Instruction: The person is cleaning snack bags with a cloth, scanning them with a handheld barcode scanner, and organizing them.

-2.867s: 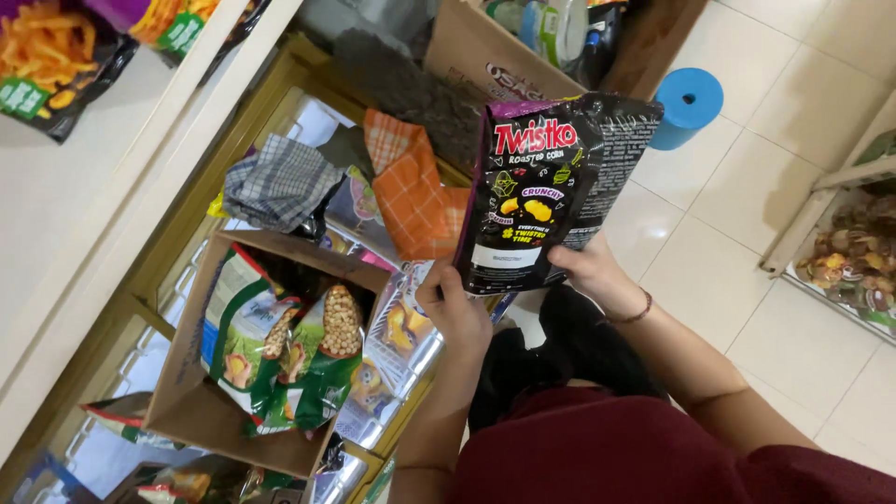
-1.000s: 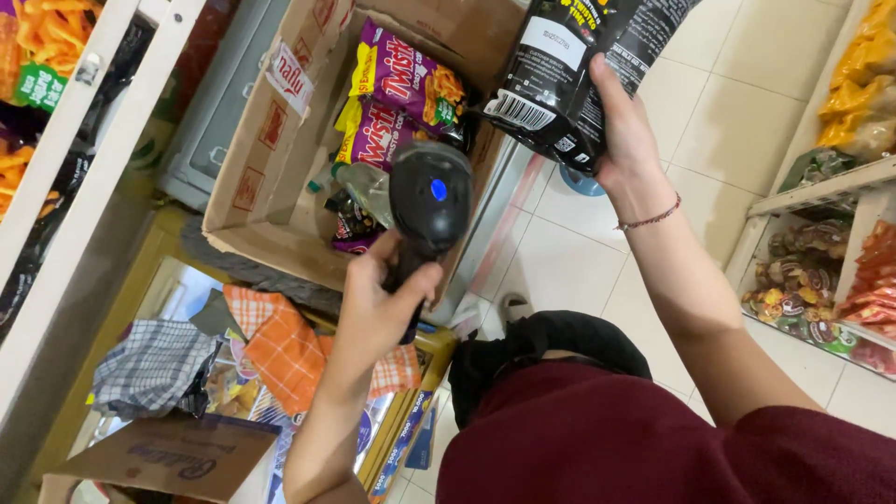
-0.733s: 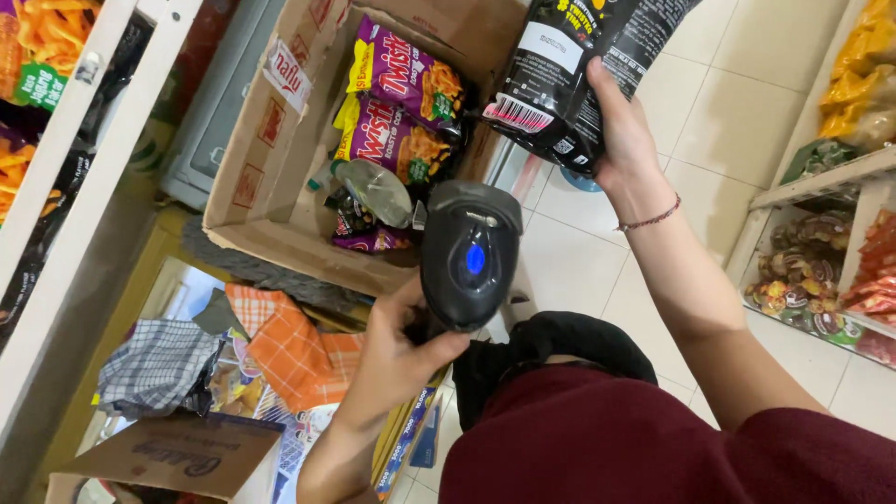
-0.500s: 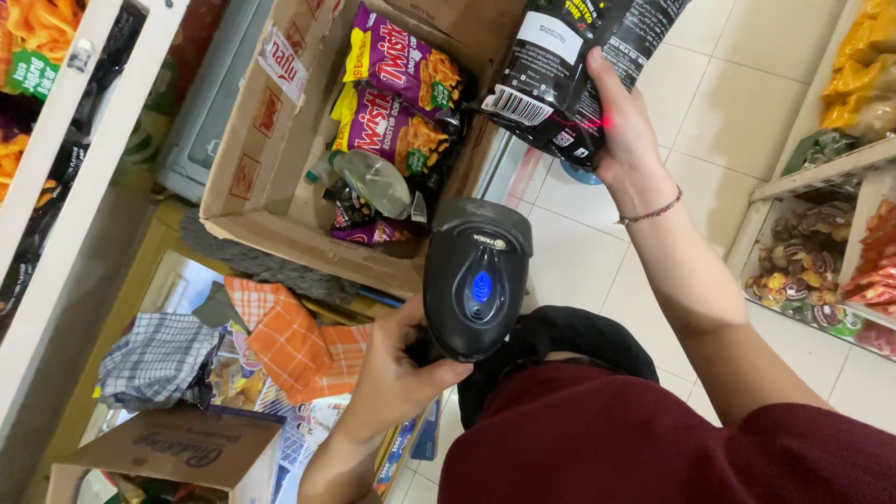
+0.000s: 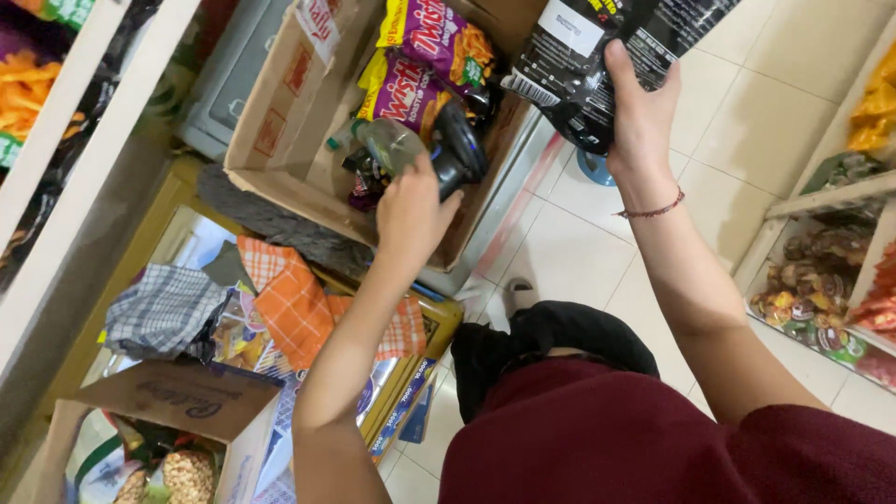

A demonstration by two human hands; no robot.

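My right hand (image 5: pixel 640 117) holds a black snack bag (image 5: pixel 597 56) up by its lower edge, at the top of the view. My left hand (image 5: pixel 411 210) reaches into an open cardboard box (image 5: pixel 271 121) and grips a black handheld barcode scanner (image 5: pixel 459 154), its head lying just inside the box's right wall. In the box lie purple and yellow snack bags (image 5: pixel 429 42) and a roll of clear tape (image 5: pixel 387 145), just left of the scanner.
Orange checked cloths (image 5: pixel 294 303) and a grey checked cloth (image 5: pixel 163 313) lie on a low glass-topped case below the box. Another open cardboard box (image 5: pixel 177 401) with snack packs sits at bottom left. Snack shelves (image 5: pixel 831 280) stand at right, over a white tiled floor.
The scanner was raised close to my view, under the black bag. My left hand has since carried it away and down into the cardboard box. My right hand still holds the bag up.
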